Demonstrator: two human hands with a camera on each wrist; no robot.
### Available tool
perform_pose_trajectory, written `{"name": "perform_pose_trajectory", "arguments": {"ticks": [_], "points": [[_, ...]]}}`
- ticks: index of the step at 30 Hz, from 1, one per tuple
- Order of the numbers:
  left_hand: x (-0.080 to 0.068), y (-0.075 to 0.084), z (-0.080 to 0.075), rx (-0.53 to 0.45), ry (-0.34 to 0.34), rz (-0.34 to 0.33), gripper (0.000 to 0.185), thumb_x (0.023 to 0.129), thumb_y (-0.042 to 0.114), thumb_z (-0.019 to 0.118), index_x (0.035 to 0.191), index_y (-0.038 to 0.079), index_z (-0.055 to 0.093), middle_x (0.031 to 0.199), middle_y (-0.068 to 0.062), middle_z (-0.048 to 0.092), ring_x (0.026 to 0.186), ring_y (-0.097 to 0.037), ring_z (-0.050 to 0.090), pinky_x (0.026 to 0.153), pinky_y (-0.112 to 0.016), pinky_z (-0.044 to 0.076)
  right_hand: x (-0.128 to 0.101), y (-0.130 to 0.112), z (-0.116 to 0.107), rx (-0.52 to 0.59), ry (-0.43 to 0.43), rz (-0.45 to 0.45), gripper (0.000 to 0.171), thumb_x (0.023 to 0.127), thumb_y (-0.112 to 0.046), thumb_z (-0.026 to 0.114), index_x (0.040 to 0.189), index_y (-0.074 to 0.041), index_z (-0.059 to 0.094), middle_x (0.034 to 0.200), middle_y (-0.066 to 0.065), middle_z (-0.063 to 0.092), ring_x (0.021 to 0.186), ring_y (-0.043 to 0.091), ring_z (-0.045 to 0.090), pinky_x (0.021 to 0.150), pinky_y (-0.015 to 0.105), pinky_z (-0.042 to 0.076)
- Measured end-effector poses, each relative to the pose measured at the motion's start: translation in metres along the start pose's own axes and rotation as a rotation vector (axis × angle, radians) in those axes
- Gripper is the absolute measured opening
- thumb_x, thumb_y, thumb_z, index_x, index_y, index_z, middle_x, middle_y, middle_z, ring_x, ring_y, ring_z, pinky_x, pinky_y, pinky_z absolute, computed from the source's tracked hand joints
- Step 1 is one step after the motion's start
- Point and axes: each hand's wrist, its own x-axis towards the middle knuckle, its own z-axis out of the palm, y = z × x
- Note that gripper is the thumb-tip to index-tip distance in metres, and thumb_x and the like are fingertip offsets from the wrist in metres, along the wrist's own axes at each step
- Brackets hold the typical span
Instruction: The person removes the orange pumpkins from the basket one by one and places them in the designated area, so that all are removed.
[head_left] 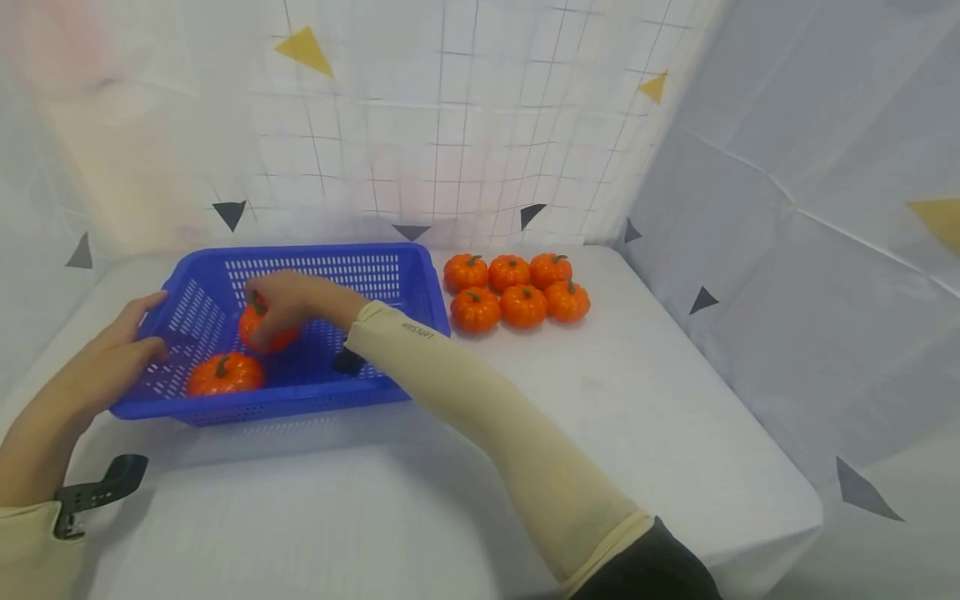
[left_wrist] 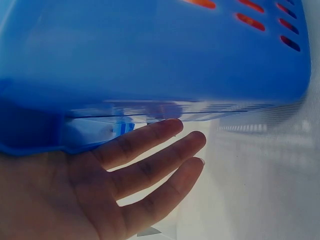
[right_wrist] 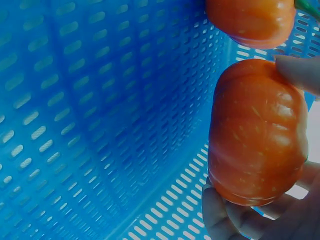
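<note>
Two small orange toy pumpkins are inside the blue slotted plastic basket [head_left: 420, 283] at this moment: one pumpkin [head_left: 224, 374] lies at the basket's near left corner, and the other, the held pumpkin [head_left: 258, 329], is in the grip of the right hand [head_left: 281, 304], which reaches over the near rim with fingers curled round the fruit. The right wrist view shows fingertips on its top and underside, with the basket's floor close behind, so it seems to be low over the bottom, though I cannot tell whether it touches. The left hand [head_left: 120, 350] lies flat against the basket's left wall, fingers straight and relaxed, gripping nothing; the left wrist view shows those fingers [left_wrist: 150, 165] under the rim, apparently steadying the basket. Six more pumpkins [head_left: 517, 292] sit in two rows on the white table [head_left: 637, 400], just to the right of the basket. By my reading, the step in hand is setting a pumpkin down inside. The next move calls for loosening the fingers once it rests beside its fellow, then lifting the hand clear of the rim without dragging the basket.
</note>
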Motion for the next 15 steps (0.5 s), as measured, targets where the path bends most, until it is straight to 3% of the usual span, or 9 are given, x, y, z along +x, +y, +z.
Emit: {"name": "perform_pose_trajectory", "arguments": {"ticks": [8, 15], "points": [[0.0011, 0.0018, -0.0017, 0.005, -0.019, -0.014, 0.077, 0.105, 0.009, 0.034, 0.163, 0.007, -0.017, 0.160, -0.042, -0.014, 0.136, -0.075, 0.010, 0.098, -0.088, 0.022, -0.0012, 0.0018, -0.0015, -0.018, 0.037, -0.039, 0.048, 0.087, -0.037, 0.081, 0.123, -0.019, 0.055, 0.111, -0.004, 0.061, 0.099, 0.009, 0.055, 0.079, 0.018, 0.048], [-0.0007, 0.0015, -0.0003, 0.006, -0.009, -0.007, 0.077, 0.105, 0.009, 0.034, 0.163, 0.006, -0.016, 0.160, -0.042, -0.013, 0.136, -0.075, 0.009, 0.098, -0.088, 0.020, -0.0016, 0.0011, -0.0021, -0.028, 0.045, -0.049, 0.048, 0.085, -0.037, 0.082, 0.122, -0.020, 0.055, 0.109, -0.004, 0.061, 0.097, 0.010, 0.055, 0.078, 0.018, 0.048]]}}
